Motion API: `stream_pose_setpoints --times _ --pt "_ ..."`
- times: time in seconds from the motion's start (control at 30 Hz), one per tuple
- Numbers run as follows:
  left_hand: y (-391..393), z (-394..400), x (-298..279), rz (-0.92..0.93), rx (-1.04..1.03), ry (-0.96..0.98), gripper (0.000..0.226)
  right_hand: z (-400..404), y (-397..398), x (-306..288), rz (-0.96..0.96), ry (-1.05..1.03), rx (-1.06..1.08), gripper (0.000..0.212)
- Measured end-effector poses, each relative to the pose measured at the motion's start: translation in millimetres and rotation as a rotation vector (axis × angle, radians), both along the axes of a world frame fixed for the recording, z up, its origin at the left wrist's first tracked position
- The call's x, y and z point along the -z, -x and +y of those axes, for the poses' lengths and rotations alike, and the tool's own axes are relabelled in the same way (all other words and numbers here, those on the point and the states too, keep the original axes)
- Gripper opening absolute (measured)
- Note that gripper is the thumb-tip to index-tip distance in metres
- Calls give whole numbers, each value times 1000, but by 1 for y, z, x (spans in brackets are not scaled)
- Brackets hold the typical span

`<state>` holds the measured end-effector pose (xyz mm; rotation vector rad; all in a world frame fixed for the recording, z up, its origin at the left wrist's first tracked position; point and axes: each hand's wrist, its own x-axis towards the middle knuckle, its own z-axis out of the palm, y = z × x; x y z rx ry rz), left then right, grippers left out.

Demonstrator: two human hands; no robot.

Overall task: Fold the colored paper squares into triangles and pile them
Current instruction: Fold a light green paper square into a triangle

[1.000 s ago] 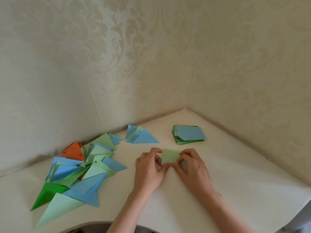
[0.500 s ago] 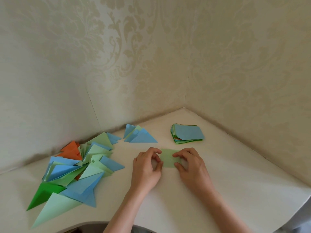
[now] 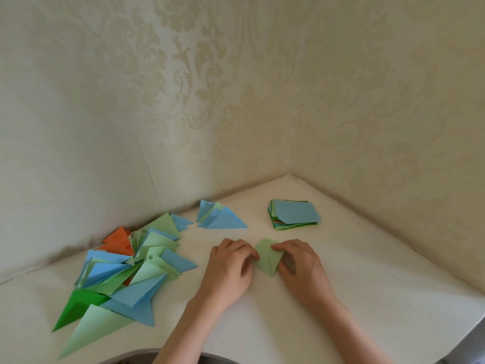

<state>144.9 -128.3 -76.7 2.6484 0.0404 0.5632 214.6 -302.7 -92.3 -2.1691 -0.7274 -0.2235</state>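
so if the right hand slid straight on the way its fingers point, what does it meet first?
The right hand points up-left across the light green paper it pinches. Beyond that, the left hand's fingers probably come first, almost touching; the small pile of blue triangles lies farther along.

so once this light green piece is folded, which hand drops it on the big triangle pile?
Likely left. The left hand sits on the light green paper's pile-facing side; the big triangle pile lies further left. The right hand would cross over.

Soft, even daylight; faint shadows lie under the hands on the counter (image 3: 367,298). Wide-angle bending at the edges; sharp focus.
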Motion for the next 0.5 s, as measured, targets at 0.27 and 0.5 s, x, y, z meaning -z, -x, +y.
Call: stream_pose_setpoints --times 0.27,0.5 --pt "9 -16 3 -52 -20 -98 37 0 6 -9 -17 -77 -30 25" --pt "8 -2 5 -100 -21 -51 15 -1 2 -2 -43 -47 58 25"
